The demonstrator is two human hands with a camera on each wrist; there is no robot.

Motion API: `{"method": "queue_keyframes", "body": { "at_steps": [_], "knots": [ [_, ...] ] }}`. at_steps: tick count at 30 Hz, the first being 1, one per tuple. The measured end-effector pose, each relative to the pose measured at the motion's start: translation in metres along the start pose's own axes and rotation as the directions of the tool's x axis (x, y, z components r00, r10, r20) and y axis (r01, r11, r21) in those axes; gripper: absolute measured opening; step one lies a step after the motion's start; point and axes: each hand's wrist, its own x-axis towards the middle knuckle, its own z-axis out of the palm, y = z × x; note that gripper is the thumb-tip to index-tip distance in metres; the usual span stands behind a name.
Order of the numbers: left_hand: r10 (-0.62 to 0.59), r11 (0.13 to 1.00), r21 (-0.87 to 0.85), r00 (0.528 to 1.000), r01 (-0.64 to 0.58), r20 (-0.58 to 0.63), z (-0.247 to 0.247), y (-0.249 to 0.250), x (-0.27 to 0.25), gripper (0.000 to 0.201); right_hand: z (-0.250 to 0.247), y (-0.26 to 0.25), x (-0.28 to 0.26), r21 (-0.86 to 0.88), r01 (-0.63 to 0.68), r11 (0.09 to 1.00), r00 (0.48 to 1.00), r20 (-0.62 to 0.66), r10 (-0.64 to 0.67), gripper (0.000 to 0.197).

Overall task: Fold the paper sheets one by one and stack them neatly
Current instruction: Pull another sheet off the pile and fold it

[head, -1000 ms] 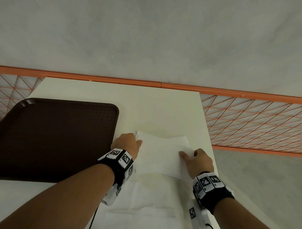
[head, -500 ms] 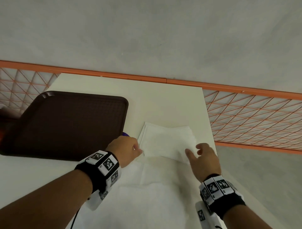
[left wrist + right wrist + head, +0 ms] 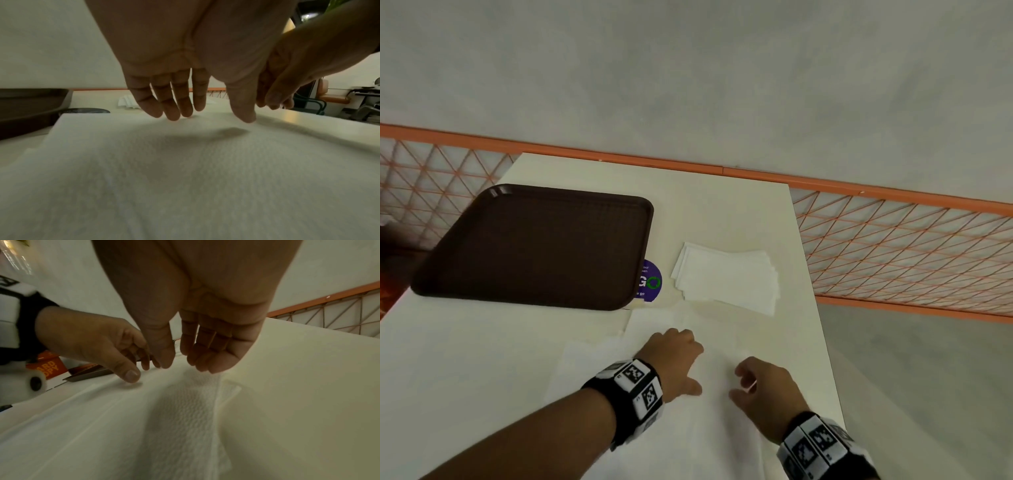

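A stack of folded white paper sheets (image 3: 726, 277) lies on the white table (image 3: 482, 349), right of the tray. Nearer to me lie several unfolded white sheets (image 3: 654, 438), overlapping. My left hand (image 3: 676, 359) hovers over these sheets with fingers straight and relaxed, holding nothing; in the left wrist view the left hand (image 3: 185, 104) sits just above the paper (image 3: 185, 178). My right hand (image 3: 763, 383) hangs beside it, fingers loosely curled and empty. In the right wrist view the right hand (image 3: 185, 360) is just above the textured sheet (image 3: 185, 418).
A dark brown tray (image 3: 534, 246) sits at the table's left. A purple round sticker (image 3: 650, 281) shows between tray and stack. An orange mesh railing (image 3: 893, 246) runs behind and right of the table. The table's right edge is close to my right wrist.
Both hands have let go of the folded stack and drawn back toward me, over the unfolded sheets. The stack stays in place.
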Motion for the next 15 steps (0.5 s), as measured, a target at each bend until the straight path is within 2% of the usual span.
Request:
{"method": "queue_keyframes", "body": {
  "at_steps": [3, 8, 15],
  "knots": [
    [-0.044, 0.998, 0.049, 0.999, 0.044, -0.001, 0.006, 0.002, 0.003, 0.058, 0.009, 0.003, -0.006, 0.025, -0.008, 1.000, 1.000, 0.023, 0.007, 0.036],
    [-0.096, 0.995, 0.003, 0.995, 0.096, -0.027, 0.005, 0.005, 0.002, 0.053, 0.022, 0.007, -0.009, 0.090, -0.039, 0.995, 0.999, 0.019, 0.037, 0.046],
    [-0.147, 0.972, -0.190, 0.989, 0.142, -0.013, 0.001, 0.014, -0.007, 0.038, 0.024, 0.018, -0.013, 0.224, -0.086, 0.971, 0.991, -0.081, 0.107, 0.045]
  ]
}}
